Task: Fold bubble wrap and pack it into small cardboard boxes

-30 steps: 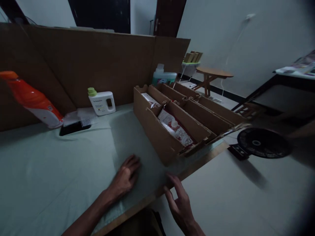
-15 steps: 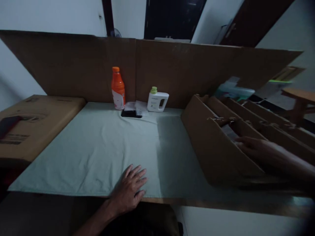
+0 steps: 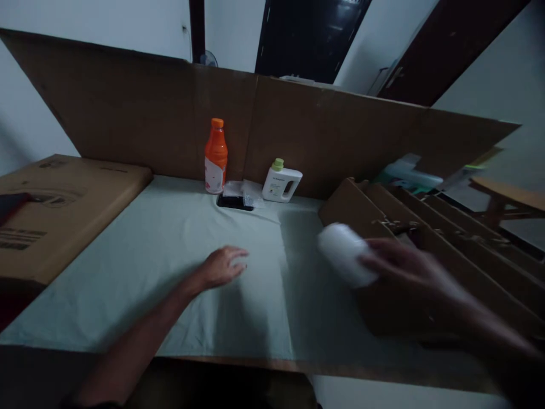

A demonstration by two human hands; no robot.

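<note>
My right hand point(image 3: 395, 261) grips one end of a smooth white object with rounded ends point(image 3: 344, 250), in front of the cardboard divider box point(image 3: 361, 204). Motion blur hides what kind of thing it is. Over the green cloth point(image 3: 179, 238), my left hand point(image 3: 222, 266) hovers with nothing in it, fingers slightly bent and thumb apart. Beyond it, an orange bottle with a white label point(image 3: 216, 159), a black phone point(image 3: 235, 202), clear plastic packets point(image 3: 252, 193) and a white handled jug with a green cap point(image 3: 281, 183) stand or lie along the back.
A tall cardboard panel point(image 3: 162, 119) closes off the back of the table. At the left lies a closed carton point(image 3: 85, 210). Behind the divider box sits a teal plastic item point(image 3: 409, 176), with a wooden stool point(image 3: 511, 196) farther right.
My right hand has come up out of the divider box and moved left with the white object. My left hand has lifted off the cloth and moved forward. The view has tilted slightly.
</note>
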